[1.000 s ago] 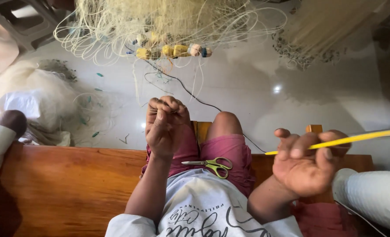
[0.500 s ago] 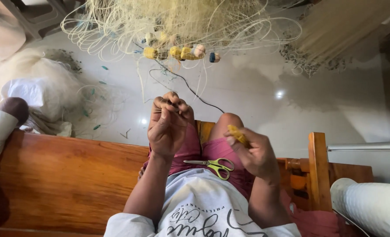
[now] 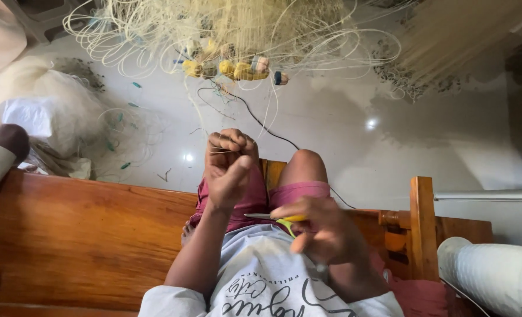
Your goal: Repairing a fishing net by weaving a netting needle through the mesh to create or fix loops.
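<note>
While the person sits on a wooden bench (image 3: pixel 85 235), the left hand (image 3: pixel 228 167) is raised in front of the knees with its fingers (image 3: pixel 231 142) curled tight into a loose fist, pinching fine pale strands of fishing line (image 3: pixel 220 151) that run across the knuckles. From that hand the line leads up toward a heap of fishing net (image 3: pixel 231 29), a pale yellowish tangle of mesh and looping monofilament that fills the top of the view. A row of small floats (image 3: pixel 237 69), yellow with one pinkish and one dark, hangs along the lower edge of the heap, and a dark cord (image 3: pixel 261 123) trails from there down past the left hand to the knee.

Lower down, the right hand (image 3: pixel 325 235) rests over the lap, its fingers partly bent around a pair of scissors (image 3: pixel 273 218) with yellow-green handles; the metal blades point left, toward the left forearm. Whether the blades are parted I cannot tell. The scissors lie just above the hem of the white printed shirt (image 3: pixel 261 287), against the maroon shorts (image 3: pixel 255 199).

A second pile of whitish net (image 3: pixel 44 123) lies on the pale floor at the left, and a white roll (image 3: pixel 490 276) sits at the lower right beside the bench's armrest post (image 3: pixel 422 226).
</note>
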